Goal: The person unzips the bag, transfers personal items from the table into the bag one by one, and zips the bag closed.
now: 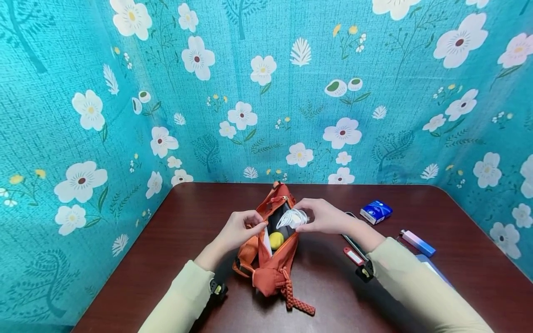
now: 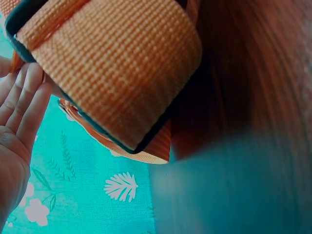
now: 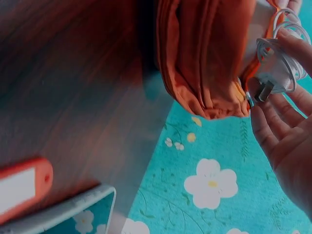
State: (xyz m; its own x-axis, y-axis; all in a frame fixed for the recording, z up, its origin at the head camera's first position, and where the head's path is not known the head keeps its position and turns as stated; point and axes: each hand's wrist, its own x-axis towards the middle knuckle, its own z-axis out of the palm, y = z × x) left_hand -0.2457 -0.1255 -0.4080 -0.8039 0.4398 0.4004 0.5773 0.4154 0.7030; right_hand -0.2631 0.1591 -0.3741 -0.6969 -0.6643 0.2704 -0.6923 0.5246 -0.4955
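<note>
An orange-red fabric bag (image 1: 270, 277) lies lengthwise on the table with its zipped top spread apart, showing a dark lining. My left hand (image 1: 242, 227) pinches the left edge of the opening between thumb and fingers. In my right hand (image 1: 322, 216) is a coiled white charging cable (image 1: 293, 218), held at the right side of the opening. The right wrist view shows the cable's metal USB plug (image 3: 264, 91) close to the bag's rim. A round yellow object (image 1: 276, 241) sits inside the bag. The wide woven orange strap (image 2: 122, 68) fills much of the left wrist view.
Right of the bag lie a red tag with a white label (image 1: 353, 255) and a flat device with a shiny surface (image 3: 78, 212). Farther right are a blue packet (image 1: 376, 212), a pink-and-blue stick (image 1: 418, 243) and a blue item partly behind my right sleeve. A braided cord (image 1: 297, 303) trails toward me.
</note>
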